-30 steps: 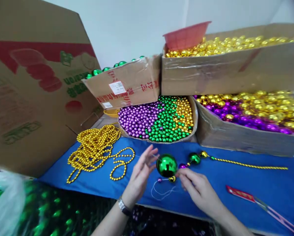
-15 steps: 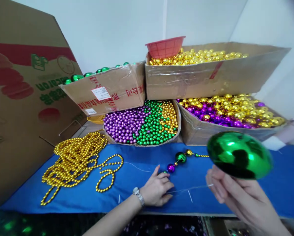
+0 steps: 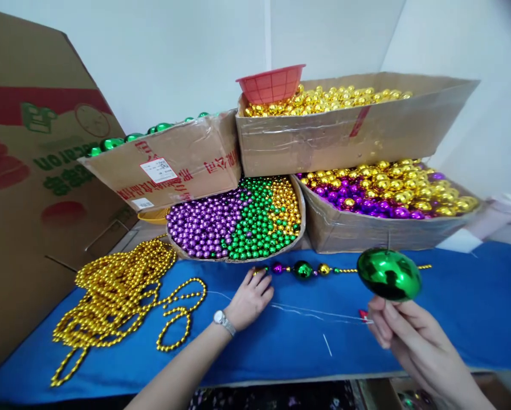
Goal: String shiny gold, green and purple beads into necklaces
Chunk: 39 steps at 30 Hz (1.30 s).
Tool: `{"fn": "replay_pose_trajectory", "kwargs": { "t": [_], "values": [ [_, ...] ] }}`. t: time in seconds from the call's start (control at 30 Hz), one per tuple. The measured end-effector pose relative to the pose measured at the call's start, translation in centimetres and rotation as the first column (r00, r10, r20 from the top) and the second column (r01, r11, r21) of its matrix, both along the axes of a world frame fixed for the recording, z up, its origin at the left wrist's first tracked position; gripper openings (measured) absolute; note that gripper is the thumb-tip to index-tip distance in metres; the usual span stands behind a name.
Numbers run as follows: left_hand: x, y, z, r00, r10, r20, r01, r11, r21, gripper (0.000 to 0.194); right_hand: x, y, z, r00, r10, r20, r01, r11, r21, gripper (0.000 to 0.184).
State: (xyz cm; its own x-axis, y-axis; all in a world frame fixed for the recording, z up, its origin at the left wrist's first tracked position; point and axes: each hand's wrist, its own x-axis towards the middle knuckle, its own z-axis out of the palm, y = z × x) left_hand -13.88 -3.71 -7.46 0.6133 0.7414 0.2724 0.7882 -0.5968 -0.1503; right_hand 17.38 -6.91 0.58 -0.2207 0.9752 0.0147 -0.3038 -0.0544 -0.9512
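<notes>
My right hand point(image 3: 413, 336) holds up a large shiny green bead point(image 3: 389, 274), thumb and fingers under it. A thin needle-like rod point(image 3: 388, 240) sticks up from the bead's top. Clear thread point(image 3: 319, 313) runs from these fingers toward my left hand, and a small red piece point(image 3: 363, 315) shows beside them. My left hand point(image 3: 250, 299), with a watch on the wrist, has its fingers closed at the left end of a strand of purple, green and gold beads point(image 3: 303, 269) lying on the blue cloth point(image 3: 289, 353). The strand's right part passes behind the green bead.
A heap of gold bead chain point(image 3: 114, 296) lies at left. Behind stand a box of small purple, green and gold beads point(image 3: 233, 260), a box of gold and purple beads point(image 3: 344, 233), and stacked boxes point(image 3: 187, 165) above. A white sliver point(image 3: 327, 345) lies in front.
My left hand has moved left and away from me, to the strand's end, and the strand lies straighter. The green bead in my right hand is lower and farther off; the rod now shows above it.
</notes>
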Motion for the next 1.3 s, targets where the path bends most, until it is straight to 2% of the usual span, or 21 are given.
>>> {"fn": "replay_pose_trajectory", "kwargs": {
  "t": [0.17, 0.33, 0.43, 0.53, 0.63, 0.73, 0.93, 1.0, 1.07, 1.17, 1.3],
  "values": [
    [-0.3, -2.0, -1.0, 0.998, 0.034, 0.062, -0.030, 0.997, -0.071, 0.020, 0.7, 0.7, -0.6, 0.999, 0.037, -0.040, -0.037, 0.999, 0.004, 0.012],
    [-0.5, -2.0, -0.4, 0.987, 0.083, 0.136, -0.064, 0.989, -0.135, 0.024, 0.7, 0.6, -1.1, 0.998, 0.042, -0.057, -0.040, 0.999, 0.034, 0.012],
    [-0.5, -2.7, 0.5, 0.983, 0.081, 0.166, -0.053, 0.985, -0.165, 0.034, 0.5, 0.5, -1.5, 0.998, 0.059, 0.007, -0.060, 0.997, 0.051, 0.015],
    [-0.6, -3.7, 1.6, 0.981, 0.081, 0.177, -0.049, 0.983, -0.176, 0.041, 0.1, 0.5, -1.9, 0.981, 0.124, 0.149, -0.132, 0.990, 0.043, 0.023],
    [-0.7, -4.6, 2.7, 0.959, 0.147, 0.244, -0.113, 0.983, -0.145, 0.027, -0.6, 0.6, -2.5, 0.953, 0.174, 0.249, -0.191, 0.981, 0.043, 0.029],
    [-0.5, -5.0, 3.8, 0.915, 0.204, 0.348, -0.175, 0.978, -0.114, 0.016, -1.5, 0.8, -3.5, 0.954, 0.152, 0.257, -0.172, 0.984, 0.055, 0.029],
    [0.9, -5.2, 5.4, 0.893, 0.202, 0.402, -0.177, 0.979, -0.098, 0.009, -3.5, 1.0, -5.3, 0.909, 0.238, 0.343, -0.244, 0.969, -0.026, 0.037],
    [1.3, -5.2, 5.9, 0.895, 0.206, 0.397, -0.189, 0.979, -0.081, 0.016, -4.0, 1.0, -5.9, 0.909, 0.235, 0.343, -0.238, 0.971, -0.034, 0.042],
    [1.5, -5.0, 6.5, 0.895, 0.201, 0.397, -0.193, 0.979, -0.061, 0.020, -4.3, 0.8, -6.3, 0.905, 0.251, 0.342, -0.251, 0.967, -0.045, 0.044],
    [1.1, -4.1, 8.0, 0.875, 0.196, 0.444, -0.197, 0.979, -0.045, 0.009, -4.3, 0.7, -6.4, 0.883, 0.306, 0.356, -0.294, 0.952, -0.091, 0.043],
    [-0.8, -1.6, 10.5, 0.812, 0.263, 0.522, -0.309, 0.951, 0.002, 0.012, -4.1, 0.8, -5.8, 0.872, 0.340, 0.352, -0.303, 0.940, -0.156, 0.046]
  ]
}}
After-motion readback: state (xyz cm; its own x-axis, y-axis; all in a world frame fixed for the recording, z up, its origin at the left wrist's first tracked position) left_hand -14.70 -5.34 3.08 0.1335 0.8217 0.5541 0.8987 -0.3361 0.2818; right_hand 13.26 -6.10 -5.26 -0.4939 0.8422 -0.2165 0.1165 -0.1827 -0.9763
